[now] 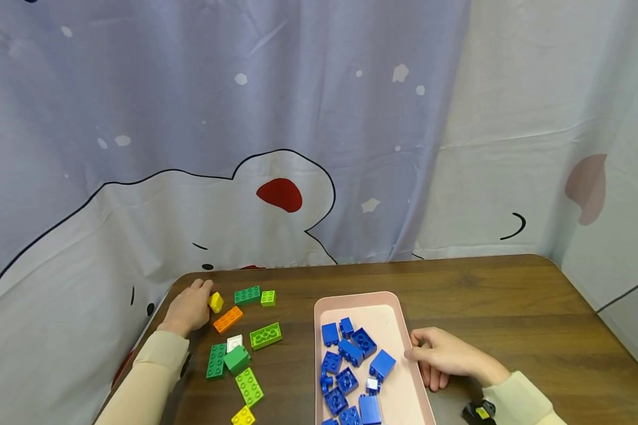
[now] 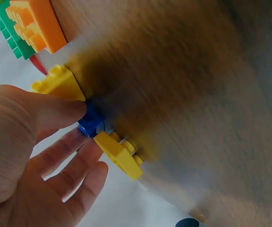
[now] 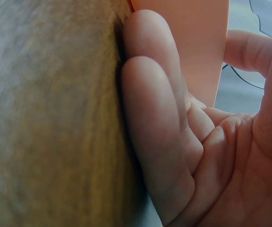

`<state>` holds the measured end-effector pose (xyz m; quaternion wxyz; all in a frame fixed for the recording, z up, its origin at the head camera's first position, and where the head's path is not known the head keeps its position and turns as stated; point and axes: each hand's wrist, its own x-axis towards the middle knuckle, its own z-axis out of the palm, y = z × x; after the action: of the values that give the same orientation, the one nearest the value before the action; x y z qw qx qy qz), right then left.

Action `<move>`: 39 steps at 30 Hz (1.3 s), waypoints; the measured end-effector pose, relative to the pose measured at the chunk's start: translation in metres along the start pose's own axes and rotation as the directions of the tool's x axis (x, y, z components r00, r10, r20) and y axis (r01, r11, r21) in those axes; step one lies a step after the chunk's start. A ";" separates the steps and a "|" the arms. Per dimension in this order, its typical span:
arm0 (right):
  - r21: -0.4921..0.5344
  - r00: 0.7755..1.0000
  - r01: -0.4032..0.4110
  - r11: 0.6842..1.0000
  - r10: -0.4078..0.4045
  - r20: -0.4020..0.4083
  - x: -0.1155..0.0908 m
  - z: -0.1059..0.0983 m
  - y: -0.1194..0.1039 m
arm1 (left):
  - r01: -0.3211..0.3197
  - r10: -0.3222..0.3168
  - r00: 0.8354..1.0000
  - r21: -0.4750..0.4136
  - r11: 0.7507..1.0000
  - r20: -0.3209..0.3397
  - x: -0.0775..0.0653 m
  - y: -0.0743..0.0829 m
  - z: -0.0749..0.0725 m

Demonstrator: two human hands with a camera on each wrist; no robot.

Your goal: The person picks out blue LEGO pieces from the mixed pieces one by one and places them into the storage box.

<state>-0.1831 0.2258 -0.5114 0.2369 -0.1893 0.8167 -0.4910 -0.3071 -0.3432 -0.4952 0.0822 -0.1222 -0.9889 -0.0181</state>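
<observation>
At the table's far left corner, my left hand (image 1: 188, 308) pinches a small blue brick (image 2: 91, 121) between thumb and fingers. Yellow bricks flank it in the left wrist view: a sloped one (image 2: 63, 85) beside the thumb and another (image 2: 119, 155) by the fingertips. In the head view the blue brick is hidden by the hand. My right hand (image 1: 446, 357) holds the right rim of a pink tray (image 1: 412, 354), its thumb over the edge and the other fingers bent down outside. The tray contains several blue bricks (image 1: 350, 352), one with a white face.
Between the left hand and the tray lie loose bricks: an orange one (image 1: 228, 319), dark green ones (image 1: 216, 361), lime ones (image 1: 266, 336), a white one (image 1: 234, 343) and a yellow one (image 1: 243, 415). A printed curtain (image 1: 372, 130) hangs behind the wooden table (image 1: 489, 301).
</observation>
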 end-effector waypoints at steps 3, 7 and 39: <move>0.005 1.000 0.001 1.000 -0.001 0.000 0.000 0.000 -0.001 | 0.015 -0.015 1.000 0.000 1.000 -0.003 -0.001 -0.002 0.000; 0.014 1.000 -0.001 1.000 0.001 0.005 0.000 0.000 -0.001 | 0.020 -0.020 1.000 0.012 1.000 -0.010 -0.004 -0.005 -0.002; 0.023 1.000 0.008 1.000 -0.008 0.000 0.000 0.000 0.000 | -0.088 0.064 0.945 -0.062 0.994 -0.321 -0.030 0.081 -0.039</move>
<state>-0.1830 0.2253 -0.5115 0.2372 -0.1901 0.8102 -0.5012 -0.2522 -0.2745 -0.4608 0.2365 -0.1588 -0.9559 -0.0717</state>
